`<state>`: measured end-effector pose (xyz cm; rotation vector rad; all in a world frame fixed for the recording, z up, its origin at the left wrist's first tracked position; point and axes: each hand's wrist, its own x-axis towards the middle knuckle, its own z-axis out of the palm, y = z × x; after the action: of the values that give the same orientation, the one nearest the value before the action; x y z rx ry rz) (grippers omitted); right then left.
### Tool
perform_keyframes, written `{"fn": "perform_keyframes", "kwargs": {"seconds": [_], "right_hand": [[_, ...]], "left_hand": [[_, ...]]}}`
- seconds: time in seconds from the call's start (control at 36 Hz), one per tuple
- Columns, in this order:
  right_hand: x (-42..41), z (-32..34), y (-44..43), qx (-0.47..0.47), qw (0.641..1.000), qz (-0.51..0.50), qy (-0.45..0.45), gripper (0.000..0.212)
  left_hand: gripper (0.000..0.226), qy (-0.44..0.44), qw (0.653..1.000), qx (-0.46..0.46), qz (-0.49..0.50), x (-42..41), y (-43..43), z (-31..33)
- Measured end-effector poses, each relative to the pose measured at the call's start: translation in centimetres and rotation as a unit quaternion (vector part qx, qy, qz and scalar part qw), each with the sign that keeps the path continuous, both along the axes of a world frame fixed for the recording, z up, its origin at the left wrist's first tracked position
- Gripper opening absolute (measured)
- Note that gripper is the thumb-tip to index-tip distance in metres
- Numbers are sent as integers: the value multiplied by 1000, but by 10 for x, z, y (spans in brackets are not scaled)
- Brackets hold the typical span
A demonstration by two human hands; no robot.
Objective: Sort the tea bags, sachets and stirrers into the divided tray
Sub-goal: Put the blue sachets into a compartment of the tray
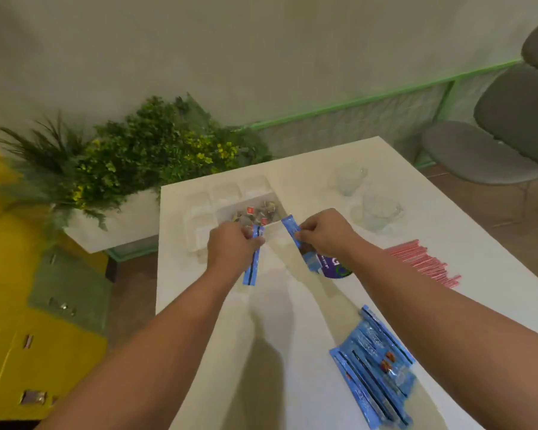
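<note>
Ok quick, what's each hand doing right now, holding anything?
Left hand: closed, holding a blue sachet.
Right hand: closed, holding another blue sachet.

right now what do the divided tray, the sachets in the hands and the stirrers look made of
Divided tray: clear, glossy plastic, probably; the table shows through it.
Blue sachets: thin printed film, slightly shiny, likely plastic or foil laminate.
Stirrers: thin pink-red sticks, possibly plastic; too blurred to tell.

Glossy blue foil-like sachets (374, 364), clear plastic tray (199, 212), matt white table (292, 321), seemingly plastic stirrers (422, 263)
</note>
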<state>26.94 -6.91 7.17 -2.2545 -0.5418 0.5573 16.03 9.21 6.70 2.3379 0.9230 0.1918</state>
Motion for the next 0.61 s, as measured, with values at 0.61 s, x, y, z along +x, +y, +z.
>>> {"fn": "perform_keyframes", "kwargs": {"seconds": [0.61], "right_hand": [[60,-19,166,224,960,-7,169,16]], "left_hand": [[20,-39,984,-12,174,51,141,-61]]}}
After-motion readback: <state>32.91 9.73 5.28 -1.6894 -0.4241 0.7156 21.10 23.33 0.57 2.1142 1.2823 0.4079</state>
